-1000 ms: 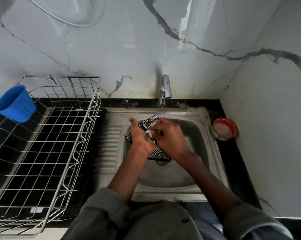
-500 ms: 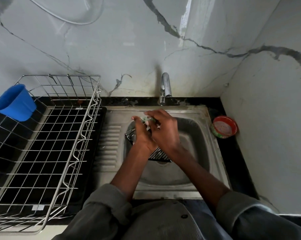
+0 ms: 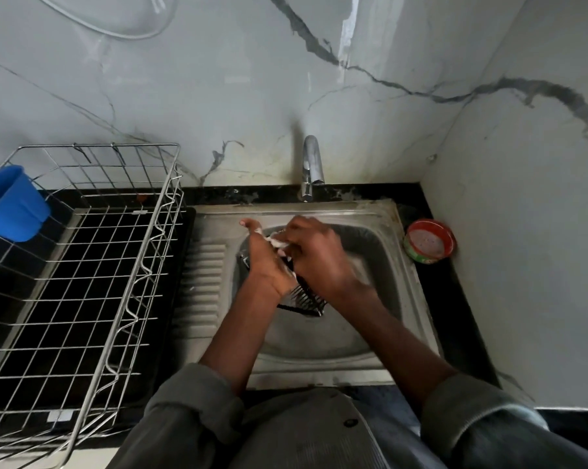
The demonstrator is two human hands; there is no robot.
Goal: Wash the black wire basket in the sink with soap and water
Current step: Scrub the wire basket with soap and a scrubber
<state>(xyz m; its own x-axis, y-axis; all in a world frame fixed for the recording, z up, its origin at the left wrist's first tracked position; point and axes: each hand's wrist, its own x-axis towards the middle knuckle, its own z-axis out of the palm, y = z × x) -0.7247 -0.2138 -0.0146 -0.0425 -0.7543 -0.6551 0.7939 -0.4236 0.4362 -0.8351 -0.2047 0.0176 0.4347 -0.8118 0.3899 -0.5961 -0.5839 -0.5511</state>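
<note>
Black wire basket (image 3: 304, 301) sits over the bowl of the steel sink (image 3: 392, 299), mostly hidden behind both hands. Only its near end shows clearly: a fan of black wires and a rim bar below the wrists. A second sliver of black wire shows left of the left hand. Long axis appears to run from far-left to near-right, the near corner pointing toward the person; tilted, not flat, though the exact angle cannot be told.

Left hand (image 3: 265, 262) lies against the basket's left side, thumb stuck out toward the tap, fingers wrapped onto the wires; it holds the basket. White soap foam (image 3: 279, 242) sits between the two hands.

Right hand (image 3: 314, 257) is over the basket's top, fingers curled in toward the foam. Motion blur at the wrist. Whether it pinches a scrubber or only the wires cannot be told.

Tap (image 3: 311, 170) stands at the back edge, directly beyond the hands. No stream can be made out.

Surroundings: large steel dish rack (image 3: 116, 265) on the black bench (image 3: 455, 299) left of the sink, a blue cup (image 3: 10, 203) at its far-left corner. Round red-rimmed soap tub (image 3: 429, 242) on the bench right of the sink, near the wall.
</note>
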